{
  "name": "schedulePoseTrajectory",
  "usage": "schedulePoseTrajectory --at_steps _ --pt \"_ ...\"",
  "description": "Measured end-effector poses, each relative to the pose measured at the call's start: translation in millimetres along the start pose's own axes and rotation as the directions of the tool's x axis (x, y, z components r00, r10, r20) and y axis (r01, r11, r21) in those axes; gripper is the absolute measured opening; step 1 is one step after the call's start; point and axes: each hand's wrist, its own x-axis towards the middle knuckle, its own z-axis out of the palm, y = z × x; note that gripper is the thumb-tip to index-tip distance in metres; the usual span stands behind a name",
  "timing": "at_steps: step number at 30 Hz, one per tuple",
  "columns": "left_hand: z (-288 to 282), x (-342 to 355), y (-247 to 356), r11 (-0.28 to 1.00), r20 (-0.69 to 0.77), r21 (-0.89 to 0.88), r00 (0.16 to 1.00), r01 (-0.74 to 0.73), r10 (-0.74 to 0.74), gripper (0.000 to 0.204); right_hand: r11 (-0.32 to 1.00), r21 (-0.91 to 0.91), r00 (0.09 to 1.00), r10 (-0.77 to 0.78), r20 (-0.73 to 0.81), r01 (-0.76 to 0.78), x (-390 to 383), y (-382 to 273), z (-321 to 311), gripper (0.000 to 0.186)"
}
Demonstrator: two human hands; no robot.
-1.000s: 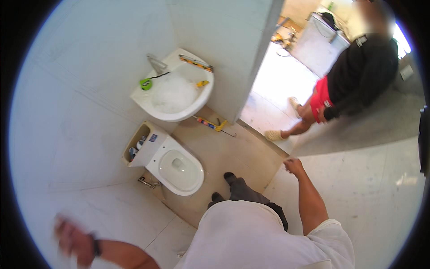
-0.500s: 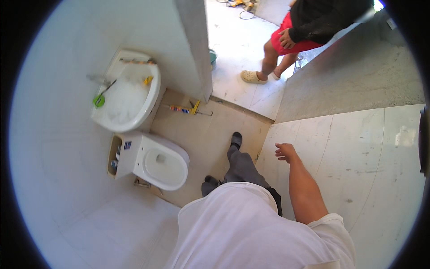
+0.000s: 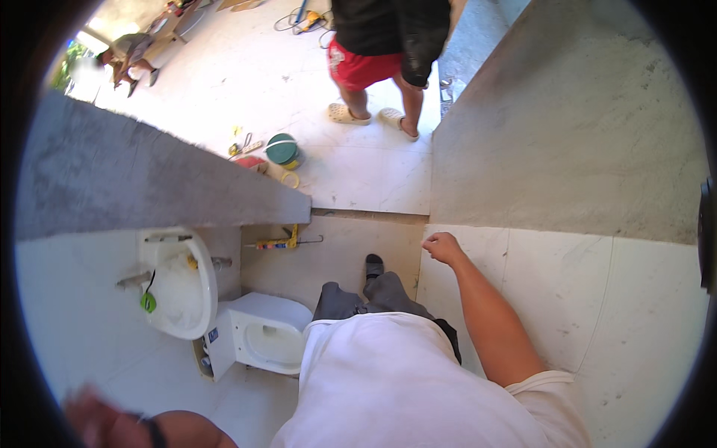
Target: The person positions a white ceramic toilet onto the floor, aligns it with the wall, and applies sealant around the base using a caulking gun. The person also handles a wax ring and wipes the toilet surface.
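My right hand (image 3: 442, 248) hangs in the air beside the white tiled wall at the right. Its fingers are curled in, and nothing shows in them. At the lower left, my left hand (image 3: 95, 420) is smeared by motion near the wall; a dark band circles its wrist. The white toilet (image 3: 263, 310) stands to the left of my legs. Beyond it is a white washbasin (image 3: 207, 280) with a round green object (image 3: 148, 302) at its edge and a small yellow item (image 3: 192, 263) inside. A yellow caulking gun (image 3: 280, 243) lies on the floor near the doorway.
Past the raised doorway edge (image 3: 370, 216), a person (image 3: 392, 45) in red shorts and cream clogs stands on white tile. A green-lidded bucket (image 3: 282, 149) is left of them, near a power tool (image 3: 308, 24). Another person (image 3: 134, 51) is at far left. Grey walls flank the opening.
My view has swung left and up toward the doorway. My left hand has come into view; my right hand's fingers have curled in. The person in red shorts has turned and shifted.
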Motion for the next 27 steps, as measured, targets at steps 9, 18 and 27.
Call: schedulePoseTrajectory --at_steps 9,18,27 --pt "117.3 -217.1 -356.0 0.285 -0.013 0.303 0.303 0.909 -0.953 0.039 0.854 0.448 0.963 0.261 0.07 -0.264 42.2 -43.1 -24.7 0.036" --pt "150.1 -297.6 -481.7 -0.379 -0.189 -0.033 -0.378 0.925 -0.906 0.033 0.966 -0.176 0.948 0.228 0.223 -0.191 99.1 -43.9 -86.7 0.028" --pt "150.2 -72.8 -636.3 -0.049 -0.018 0.306 -0.045 0.951 -0.999 0.045 0.999 -0.04 1.0 0.008 -0.016 -0.009 159.5 -188.7 -210.4 0.038"
